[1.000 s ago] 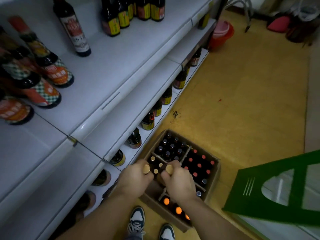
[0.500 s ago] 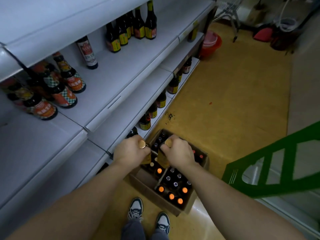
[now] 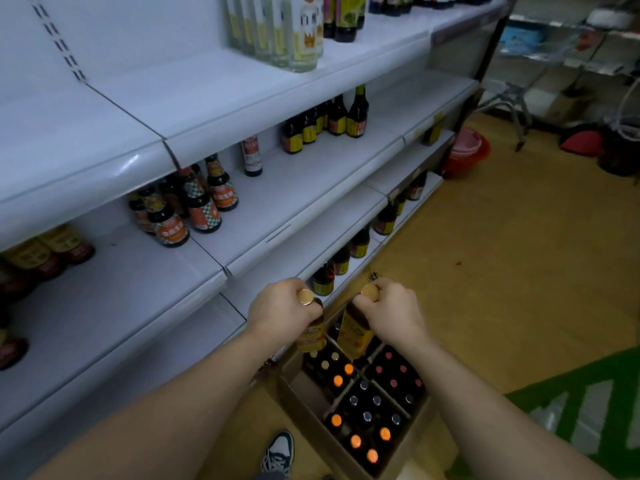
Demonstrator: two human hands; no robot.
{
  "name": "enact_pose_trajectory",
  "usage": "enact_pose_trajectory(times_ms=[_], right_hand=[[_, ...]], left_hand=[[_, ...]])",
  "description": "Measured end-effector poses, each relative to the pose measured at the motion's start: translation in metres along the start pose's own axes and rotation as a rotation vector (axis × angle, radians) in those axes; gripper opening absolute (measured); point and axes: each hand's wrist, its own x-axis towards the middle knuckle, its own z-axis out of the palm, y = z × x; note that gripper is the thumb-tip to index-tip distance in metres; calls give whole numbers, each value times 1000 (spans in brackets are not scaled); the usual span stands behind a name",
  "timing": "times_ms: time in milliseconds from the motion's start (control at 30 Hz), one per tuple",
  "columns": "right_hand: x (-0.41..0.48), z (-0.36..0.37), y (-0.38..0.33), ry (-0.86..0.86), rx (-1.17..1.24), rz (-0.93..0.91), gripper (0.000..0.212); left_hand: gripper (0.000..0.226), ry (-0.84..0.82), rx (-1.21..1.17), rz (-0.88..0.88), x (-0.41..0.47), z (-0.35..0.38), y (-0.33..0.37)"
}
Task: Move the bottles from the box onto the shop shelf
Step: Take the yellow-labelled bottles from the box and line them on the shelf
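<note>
Both hands have come up out of the box since the earlier frames, each lifting a bottle with it. Your left hand (image 3: 280, 310) is curled round the neck of the left bottle (image 3: 311, 336), just under its gold cap. Your right hand (image 3: 391, 310) grips the right bottle (image 3: 355, 336) the same way. Both bottles hang upright, long axis near vertical, bases above the box (image 3: 308, 414). They're close together; can't tell if they touch.

Key relation: the shelf (image 3: 104, 323) lies left of both hands, and its bare board runs up and away to the left. The left hand is nearer, just beside the shelf's front edge, so that bottle likely goes on first and the right one has to cross further.

The box sits on the floor (image 3: 485, 271) directly below the hands, tight to the shelf base. Dividers split it into four compartments:
- gold and orange caps, nearest the hands
- red caps, on the right
- dark silver-topped caps, in the middle
- orange caps, at the near corner

Most slots look full, so plenty is left to move. Checked-label bottles (image 3: 201, 209) already stand on the board above.
</note>
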Motion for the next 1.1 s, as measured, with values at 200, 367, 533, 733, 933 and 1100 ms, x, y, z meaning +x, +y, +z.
enact_pose_trajectory(times_ms=[200,367,533,733,933,1100], right_hand=[[-4,-15,-24,-77,8,-120,16],[-14,-20,-57,-133,-22,-224,18],[-30,-13,-89,-197,-38,-332,17],[-60,6,-131,-266,-57,-478,13],[-110,23,-176,-336,-23,-573,16],[-163,28,-210,-362,-33,-643,14]], left_hand=[[15,70,-31,-56,-14,-23,-4],[18,133,-59,-127,-32,-47,-12],[13,218,-83,-205,-61,-72,-29],[18,329,-114,-280,-104,-107,-58],[15,467,-121,-351,-169,-145,-85],[16,573,-102,-405,-234,-180,-100]])
